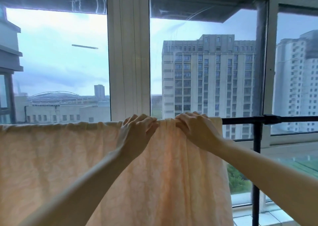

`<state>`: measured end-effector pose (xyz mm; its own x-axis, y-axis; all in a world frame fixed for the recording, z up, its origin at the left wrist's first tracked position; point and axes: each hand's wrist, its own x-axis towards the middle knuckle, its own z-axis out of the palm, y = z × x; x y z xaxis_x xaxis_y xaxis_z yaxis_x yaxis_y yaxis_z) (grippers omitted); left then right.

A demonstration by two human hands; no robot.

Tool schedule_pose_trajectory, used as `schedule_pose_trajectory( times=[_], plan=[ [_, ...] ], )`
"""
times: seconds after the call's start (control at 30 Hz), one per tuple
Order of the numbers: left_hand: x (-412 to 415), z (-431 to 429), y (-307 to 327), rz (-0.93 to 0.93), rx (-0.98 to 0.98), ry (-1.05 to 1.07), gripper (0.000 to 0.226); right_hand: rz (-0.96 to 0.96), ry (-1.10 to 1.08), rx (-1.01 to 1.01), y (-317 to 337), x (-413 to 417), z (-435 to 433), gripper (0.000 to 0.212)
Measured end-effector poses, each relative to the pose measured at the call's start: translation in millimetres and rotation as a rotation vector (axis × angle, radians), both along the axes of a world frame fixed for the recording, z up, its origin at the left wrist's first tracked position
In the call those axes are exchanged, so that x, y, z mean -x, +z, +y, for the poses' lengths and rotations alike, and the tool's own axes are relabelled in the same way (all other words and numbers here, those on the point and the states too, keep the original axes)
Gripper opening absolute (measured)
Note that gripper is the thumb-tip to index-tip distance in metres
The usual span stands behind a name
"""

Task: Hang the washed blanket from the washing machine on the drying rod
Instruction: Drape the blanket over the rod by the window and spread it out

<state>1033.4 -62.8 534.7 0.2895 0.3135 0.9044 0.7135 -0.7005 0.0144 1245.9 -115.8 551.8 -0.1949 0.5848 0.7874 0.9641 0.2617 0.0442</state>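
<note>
Facing a wide white-framed window (128,53) with tall buildings (206,79) beyond, we see a pale peach blanket (51,157) draped over the black drying rod (240,121), spread flat to the left and gathered in folds toward its right edge (past that edge the rod shows bare). Our left hand (136,131) and right hand (194,127) sit close together at the rod's top, fingers curled over the gathered cloth, gripping it.

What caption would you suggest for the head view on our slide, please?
The left hand and right hand grip the bunched blanket draped over the black rod by the window.
</note>
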Motion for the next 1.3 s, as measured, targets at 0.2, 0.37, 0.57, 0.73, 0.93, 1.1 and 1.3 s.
schedule_pose_trajectory(
  times=[0.2,0.37,0.57,0.73,0.93,1.1,1.3],
  plan=[
    [-26,-10,1,-0.141,-0.007,0.113,0.037,0.033,0.078,-0.033,-1,-30,-2,0.034],
    [-39,-14,3,-0.272,0.026,0.139,0.022,0.046,0.102,-0.026,13,-70,-5,0.024],
    [-52,-24,12,-0.309,0.015,0.278,0.019,0.073,0.160,-0.026,16,-112,-13,0.025],
    [-74,-29,13,-0.256,0.040,0.169,0.017,0.050,0.249,0.051,19,-125,-12,0.028],
    [-103,-30,-1,-0.033,0.000,0.084,0.030,-0.053,0.288,0.040,10,-135,-23,0.026],
    [-117,-25,-21,-0.090,-0.205,0.154,0.029,-0.147,0.219,-0.158,-7,-135,-26,0.032],
    [-117,-16,-24,-0.134,-0.254,0.148,0.029,-0.109,0.212,-0.174,-13,-130,-18,0.028]
  ],
)
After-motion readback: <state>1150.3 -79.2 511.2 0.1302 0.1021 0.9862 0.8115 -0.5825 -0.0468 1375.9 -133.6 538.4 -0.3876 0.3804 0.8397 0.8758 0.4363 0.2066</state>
